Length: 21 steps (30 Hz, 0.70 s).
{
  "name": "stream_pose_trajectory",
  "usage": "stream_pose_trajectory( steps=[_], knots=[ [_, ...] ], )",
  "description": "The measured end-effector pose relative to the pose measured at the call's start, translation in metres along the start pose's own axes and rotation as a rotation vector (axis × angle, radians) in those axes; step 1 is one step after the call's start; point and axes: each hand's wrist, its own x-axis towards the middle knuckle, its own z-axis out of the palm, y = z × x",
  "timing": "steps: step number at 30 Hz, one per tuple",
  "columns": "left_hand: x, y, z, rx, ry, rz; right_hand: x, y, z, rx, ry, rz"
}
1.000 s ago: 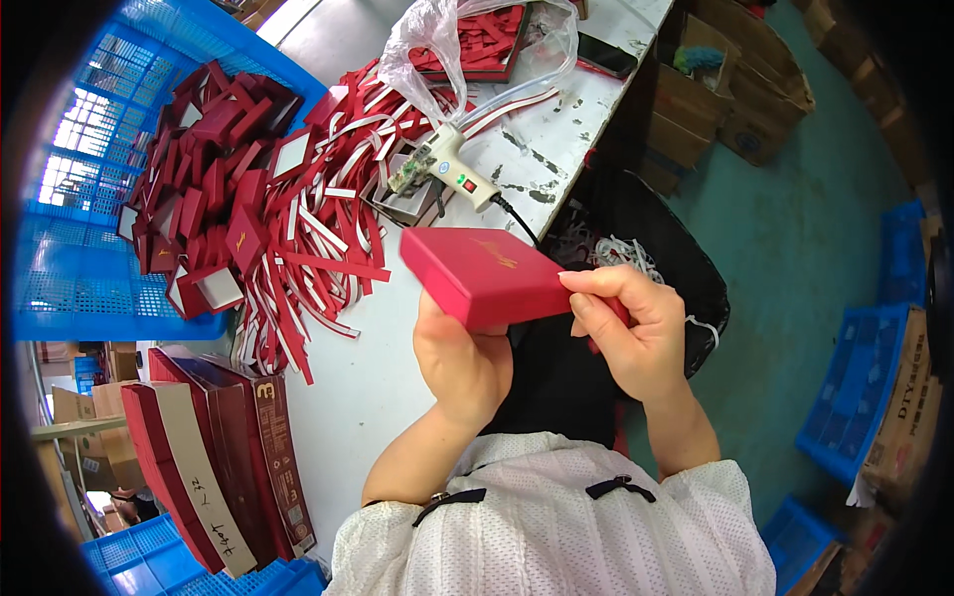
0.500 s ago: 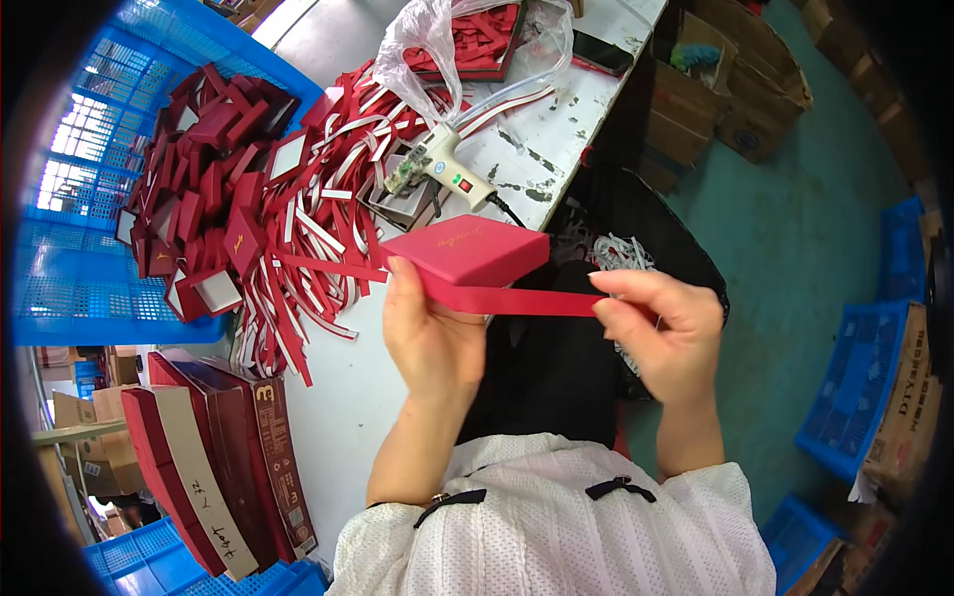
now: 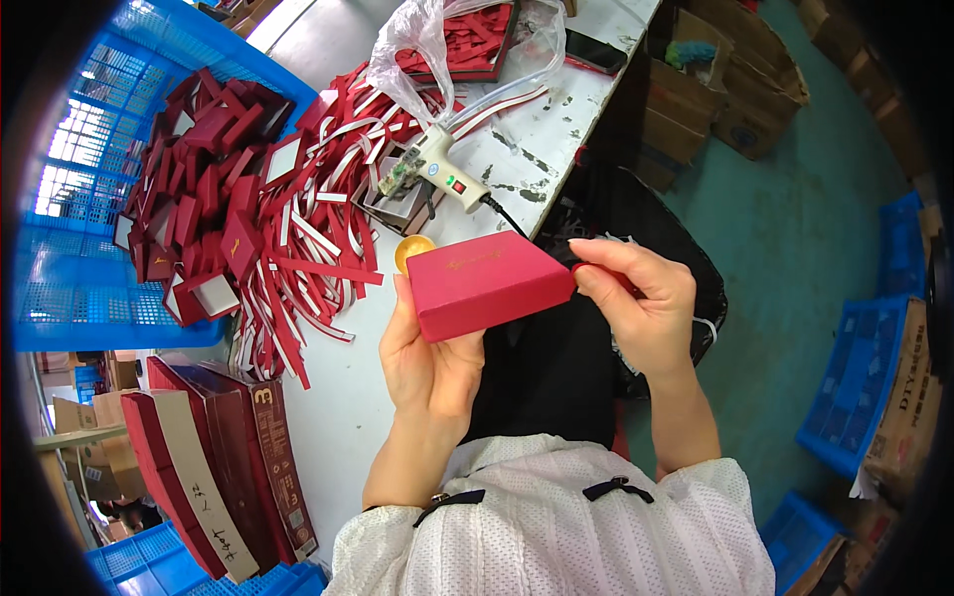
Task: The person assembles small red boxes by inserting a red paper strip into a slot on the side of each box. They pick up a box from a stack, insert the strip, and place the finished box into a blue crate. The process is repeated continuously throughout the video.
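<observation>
Over grey table, hands gripping red box, blue crate of red boxes.

Just in front of the glue gun, the left hand cradles a red box from below while the right hand pinches its right end.

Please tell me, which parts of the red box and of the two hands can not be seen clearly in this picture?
Head view only:
- Underside of the red box: hidden by the left hand beneath it.
- Inside of the box: not visible; only its top and side faces show.
- What the right hand pinches at the box's right end: only a red sliver shows, covered by its fingers.
- The gold mark on the lid: too small to make out.
</observation>
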Motion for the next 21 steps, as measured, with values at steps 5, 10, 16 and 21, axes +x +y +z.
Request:
stream_pose_trajectory(
  steps=[5, 10, 16, 21],
  knots=[
    [-0.001, -0.008, -0.006, 0.028, -0.102, -0.01, -0.001, -0.002, 0.002, 0.012, -0.058, -0.021],
    [0.016, -0.037, -0.025, 0.838, -0.093, 0.463, -0.009, -0.013, 0.013, -0.057, -0.148, -0.048],
    [0.016, -0.022, 0.0, 0.321, 0.033, 0.219, 0.002, -0.015, -0.016, -0.188, -0.06, -0.029],
    [0.014, -0.021, 0.003, 0.188, 0.048, 0.132, 0.006, -0.008, -0.008, -0.199, 0.008, -0.131]
  ],
)
